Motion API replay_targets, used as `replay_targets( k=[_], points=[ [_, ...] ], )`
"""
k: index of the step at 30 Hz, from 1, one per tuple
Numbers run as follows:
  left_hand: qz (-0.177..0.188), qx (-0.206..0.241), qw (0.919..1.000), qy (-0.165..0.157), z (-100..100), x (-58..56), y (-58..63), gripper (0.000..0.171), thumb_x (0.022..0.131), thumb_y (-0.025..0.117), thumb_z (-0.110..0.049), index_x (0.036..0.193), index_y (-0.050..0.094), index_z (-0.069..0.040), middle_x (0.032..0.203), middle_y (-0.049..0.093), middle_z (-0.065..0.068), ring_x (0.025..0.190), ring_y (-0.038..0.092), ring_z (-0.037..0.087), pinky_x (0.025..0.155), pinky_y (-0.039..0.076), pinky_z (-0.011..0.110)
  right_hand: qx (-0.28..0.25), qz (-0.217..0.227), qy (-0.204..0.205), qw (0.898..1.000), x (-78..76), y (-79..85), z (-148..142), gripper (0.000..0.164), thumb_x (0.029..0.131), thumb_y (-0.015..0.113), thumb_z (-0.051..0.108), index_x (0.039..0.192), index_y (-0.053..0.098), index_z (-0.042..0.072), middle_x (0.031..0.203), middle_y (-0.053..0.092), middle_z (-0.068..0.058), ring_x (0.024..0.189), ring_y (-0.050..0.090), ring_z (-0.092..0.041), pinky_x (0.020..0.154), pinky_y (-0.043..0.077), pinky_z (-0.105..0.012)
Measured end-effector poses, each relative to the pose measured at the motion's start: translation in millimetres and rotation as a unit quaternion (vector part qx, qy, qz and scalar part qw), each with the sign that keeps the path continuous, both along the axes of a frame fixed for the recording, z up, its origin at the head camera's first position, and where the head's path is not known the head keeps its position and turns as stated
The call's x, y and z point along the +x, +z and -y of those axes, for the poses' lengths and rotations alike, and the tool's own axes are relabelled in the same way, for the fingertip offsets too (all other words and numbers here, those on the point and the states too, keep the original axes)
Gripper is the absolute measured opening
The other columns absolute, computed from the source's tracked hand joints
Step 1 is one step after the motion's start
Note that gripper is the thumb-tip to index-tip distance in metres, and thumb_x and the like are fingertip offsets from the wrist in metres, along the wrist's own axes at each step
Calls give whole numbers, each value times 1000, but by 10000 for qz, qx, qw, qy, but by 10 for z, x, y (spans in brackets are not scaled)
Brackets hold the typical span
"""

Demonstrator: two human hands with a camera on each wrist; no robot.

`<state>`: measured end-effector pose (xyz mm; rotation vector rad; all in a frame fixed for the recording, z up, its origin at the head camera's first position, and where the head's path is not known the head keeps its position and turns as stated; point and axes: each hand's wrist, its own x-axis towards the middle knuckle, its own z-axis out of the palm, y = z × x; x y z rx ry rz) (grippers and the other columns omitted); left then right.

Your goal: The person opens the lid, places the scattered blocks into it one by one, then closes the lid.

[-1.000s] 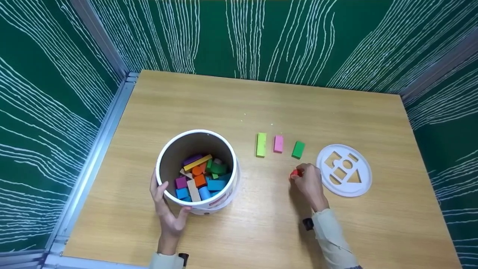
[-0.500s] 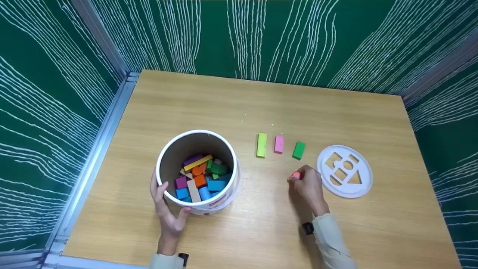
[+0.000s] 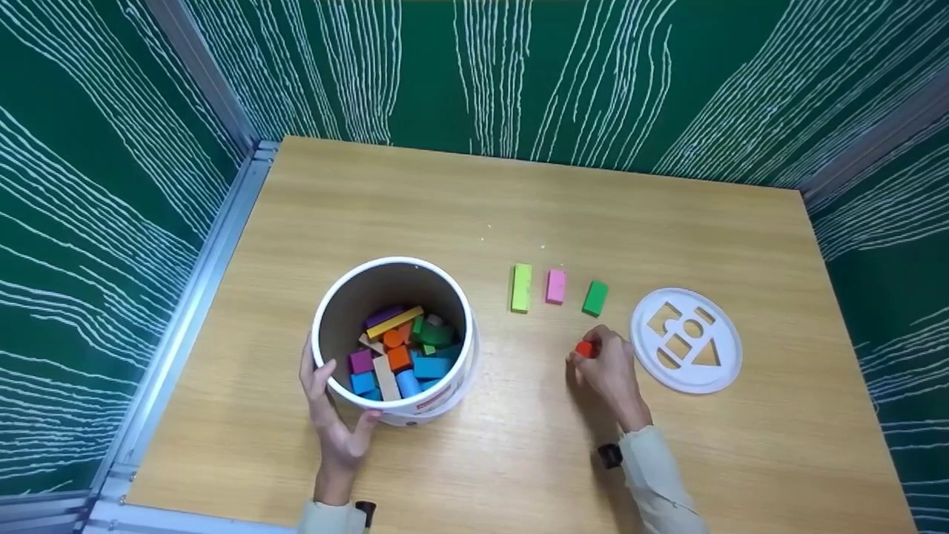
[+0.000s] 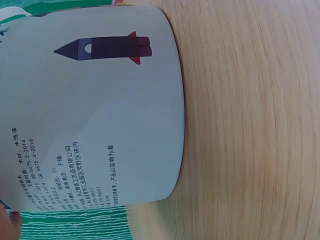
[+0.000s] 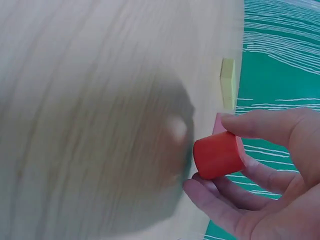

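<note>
In the head view a white bucket [image 3: 461, 371] of coloured wooden blocks [image 3: 399, 359] stands on the table. My left hand [image 3: 337, 430] rests against its near left side, fingers and thumb spread along the wall. The left wrist view shows the bucket's printed side [image 4: 100, 110]; only a bit of a finger [image 4: 7, 227] appears. My right hand [image 3: 614, 371] pinches a red cylinder block [image 5: 217, 155] between thumb and fingers, close to the tabletop, left of the white lid. Whether the block touches the table, I cannot tell.
A lime block [image 3: 521, 288], a pink block [image 3: 556, 286] and a green block [image 3: 594, 298] lie in a row beyond the right hand. A white lid [image 3: 730, 348] with shaped holes lies to the right. Green patterned walls [image 3: 504, 74] enclose the table [image 3: 474, 475].
The right hand turns the red cylinder block slightly in its fingers, staying at nearly the same spot. The left hand, bucket and loose blocks stay put.
</note>
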<state>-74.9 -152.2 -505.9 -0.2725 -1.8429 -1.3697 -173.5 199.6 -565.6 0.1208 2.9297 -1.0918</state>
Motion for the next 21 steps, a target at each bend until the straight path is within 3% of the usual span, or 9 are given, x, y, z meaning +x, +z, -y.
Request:
replay_targets(
  k=[4, 10, 12, 17, 21],
  points=[
    [38, -39, 10000, -21, -7, 1, 17, 66, 74, 58, -46, 115, 33, 0, 133, 17, 33, 121, 20, 44, 92, 23, 65, 24, -558, 76, 9984, 13, 60, 22, 24, 64, 70, 3, 84, 58, -1, 79, 57, -12, 71, 52, -22, 62, 45, -32],
    [62, -1, 10000, -52, -2, 4, 16, 66, 74, 58, -46, 116, 34, -2, 134, 18, 31, 121, 20, 44, 101, 27, 44, -139, -708, 196, 9972, 22, 221, 91, 23, 64, 70, -1, 84, 58, -1, 79, 56, -13, 70, 51, -23, 60, 45, -31],
    [64, 5, 10000, -52, 1, 5, 17, 65, 75, 58, -46, 116, 34, -2, 134, 18, 31, 121, 20, 44, 102, 27, 43, -177, -682, 245, 9972, 23, 278, 114, 24, 65, 69, -2, 86, 58, -1, 81, 56, -12, 71, 51, -23, 60, 46, -32],
    [80, -19, 10000, -28, 6, 12, 22, 65, 75, 58, -46, 116, 34, -1, 134, 18, 32, 121, 21, 44, 98, 26, 54, -214, -701, 317, 9968, 31, 455, 180, 25, 66, 67, -4, 89, 58, -1, 85, 56, -11, 77, 52, -23, 66, 49, -36],
    [85, -6, 10000, -18, 5, 11, 32, 65, 75, 58, -46, 115, 34, -1, 134, 17, 33, 122, 20, 42, 90, 24, 66, -208, -1003, 414, 9939, 37, 602, 245, 25, 65, 70, -2, 86, 58, 2, 82, 55, -9, 77, 53, -22, 65, 49, -34]
  ],
)
